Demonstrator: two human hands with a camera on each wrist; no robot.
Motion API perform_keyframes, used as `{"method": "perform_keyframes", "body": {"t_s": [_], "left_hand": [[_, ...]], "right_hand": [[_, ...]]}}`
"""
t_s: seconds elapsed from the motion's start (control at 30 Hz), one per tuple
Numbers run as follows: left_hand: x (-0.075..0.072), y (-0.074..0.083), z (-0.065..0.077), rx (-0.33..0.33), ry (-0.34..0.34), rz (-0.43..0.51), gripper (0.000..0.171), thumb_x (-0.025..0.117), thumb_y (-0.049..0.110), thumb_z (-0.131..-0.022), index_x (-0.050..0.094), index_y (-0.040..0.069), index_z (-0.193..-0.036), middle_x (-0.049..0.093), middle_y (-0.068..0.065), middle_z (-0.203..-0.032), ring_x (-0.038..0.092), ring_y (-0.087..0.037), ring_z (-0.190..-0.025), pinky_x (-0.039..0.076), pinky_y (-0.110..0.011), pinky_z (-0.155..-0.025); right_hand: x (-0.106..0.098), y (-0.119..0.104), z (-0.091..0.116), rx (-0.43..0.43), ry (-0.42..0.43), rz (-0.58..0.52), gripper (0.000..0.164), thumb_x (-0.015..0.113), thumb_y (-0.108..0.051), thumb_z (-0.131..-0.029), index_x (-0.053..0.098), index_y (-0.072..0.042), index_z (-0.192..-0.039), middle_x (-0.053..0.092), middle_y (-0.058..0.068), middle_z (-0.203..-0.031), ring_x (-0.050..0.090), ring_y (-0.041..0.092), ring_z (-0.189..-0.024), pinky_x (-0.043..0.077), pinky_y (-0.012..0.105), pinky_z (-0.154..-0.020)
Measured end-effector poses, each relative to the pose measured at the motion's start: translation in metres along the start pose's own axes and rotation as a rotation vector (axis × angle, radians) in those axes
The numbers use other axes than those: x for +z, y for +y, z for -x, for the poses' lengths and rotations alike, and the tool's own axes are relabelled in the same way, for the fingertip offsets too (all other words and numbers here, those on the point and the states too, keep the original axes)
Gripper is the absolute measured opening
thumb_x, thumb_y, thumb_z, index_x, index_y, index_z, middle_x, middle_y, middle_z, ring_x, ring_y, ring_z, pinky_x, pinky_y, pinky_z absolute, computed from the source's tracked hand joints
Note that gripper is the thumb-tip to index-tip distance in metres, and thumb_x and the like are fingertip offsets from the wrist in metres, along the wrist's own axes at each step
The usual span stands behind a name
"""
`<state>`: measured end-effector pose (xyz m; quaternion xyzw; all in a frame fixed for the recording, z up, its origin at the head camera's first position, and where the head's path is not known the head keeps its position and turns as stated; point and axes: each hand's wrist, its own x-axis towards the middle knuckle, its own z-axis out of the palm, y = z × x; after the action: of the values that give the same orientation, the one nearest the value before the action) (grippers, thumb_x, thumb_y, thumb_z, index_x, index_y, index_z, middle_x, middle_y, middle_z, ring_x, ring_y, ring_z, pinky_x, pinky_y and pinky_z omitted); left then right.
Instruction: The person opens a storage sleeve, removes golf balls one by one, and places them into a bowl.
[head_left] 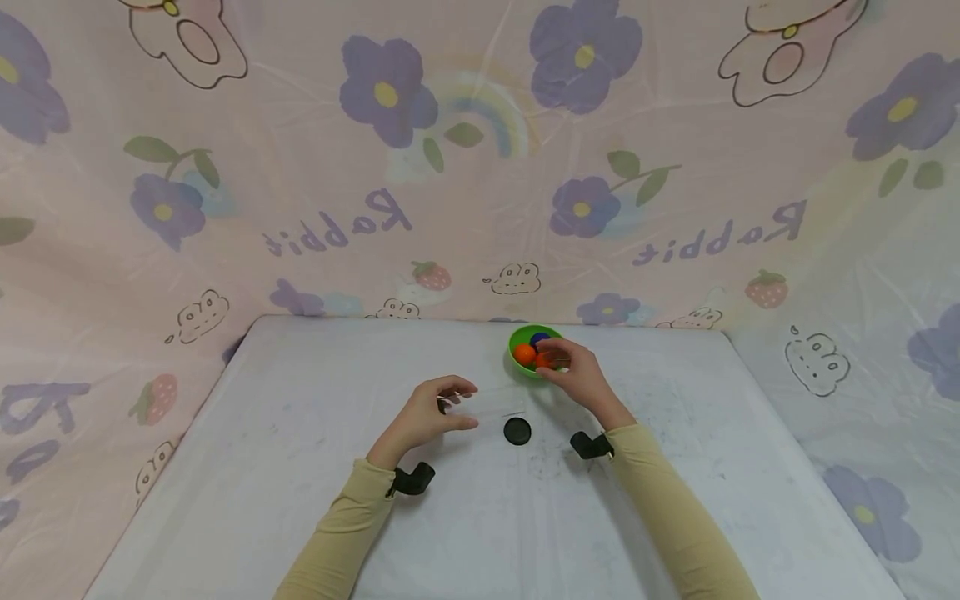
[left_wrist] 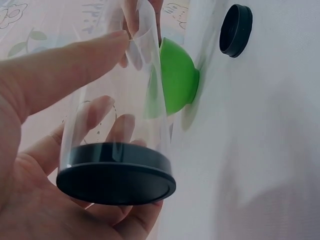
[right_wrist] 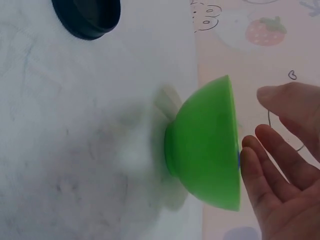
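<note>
My left hand (head_left: 427, 417) holds a clear plastic tube (left_wrist: 117, 120), its fingers and thumb curled round the wall. A black cap (left_wrist: 117, 172) closes the tube's near end; no contents show inside. Over the green bowl (right_wrist: 207, 145) is my right hand (head_left: 579, 373), fingers loosely bent at the rim and nothing visibly held between them. In the bowl lie an orange ball (head_left: 524, 354), a second orange ball (head_left: 543, 361) partly behind the fingers, and a dark blue ball (head_left: 540, 340). Whether the fingertips touch a ball cannot be told.
A loose black cap (head_left: 517, 431) lies on the white tabletop (head_left: 300, 467), between the hands and nearer than the bowl. Beyond the table's far edge hangs a patterned cloth (head_left: 480, 192). Each wrist carries a black camera mount.
</note>
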<state>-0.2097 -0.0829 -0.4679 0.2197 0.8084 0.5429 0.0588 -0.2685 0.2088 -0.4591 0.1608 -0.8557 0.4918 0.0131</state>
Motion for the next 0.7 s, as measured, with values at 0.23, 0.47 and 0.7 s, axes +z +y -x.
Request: {"method": "perform_keyframes", "body": {"t_s": [0.23,0.47,0.7], "left_hand": [[-0.001,0.0,-0.002,0.003,-0.018,-0.012,0.044,0.084,0.022,-0.074,0.065,0.018,-0.114,0.062,-0.016,-0.111,0.056,-0.036,-0.098,0.047,-0.042,-0.079],[0.0,-0.001,-0.002,-0.014,-0.002,-0.011,0.045,0.084,0.024,-0.075,0.065,0.015,-0.115,0.065,-0.013,-0.111,0.059,-0.034,-0.097,0.048,-0.038,-0.078],[0.003,0.0,-0.004,-0.041,0.024,0.044,0.045,0.082,0.015,-0.076,0.061,0.01,-0.115,0.063,-0.017,-0.112,0.061,-0.034,-0.1,0.048,-0.048,-0.086]], "right_hand": [[-0.004,-0.005,0.006,-0.003,0.026,-0.017,0.043,0.073,-0.004,-0.084,0.058,0.001,-0.124,0.062,0.017,-0.119,0.06,0.031,-0.104,0.048,0.044,-0.091],[-0.008,-0.007,0.016,-0.031,0.039,-0.049,0.042,0.072,-0.005,-0.085,0.058,0.002,-0.124,0.061,0.022,-0.118,0.059,0.035,-0.105,0.046,0.049,-0.092],[-0.012,-0.007,0.024,-0.031,0.047,-0.083,0.043,0.072,-0.005,-0.085,0.057,0.003,-0.125,0.059,0.024,-0.12,0.057,0.037,-0.109,0.044,0.052,-0.094]]}}
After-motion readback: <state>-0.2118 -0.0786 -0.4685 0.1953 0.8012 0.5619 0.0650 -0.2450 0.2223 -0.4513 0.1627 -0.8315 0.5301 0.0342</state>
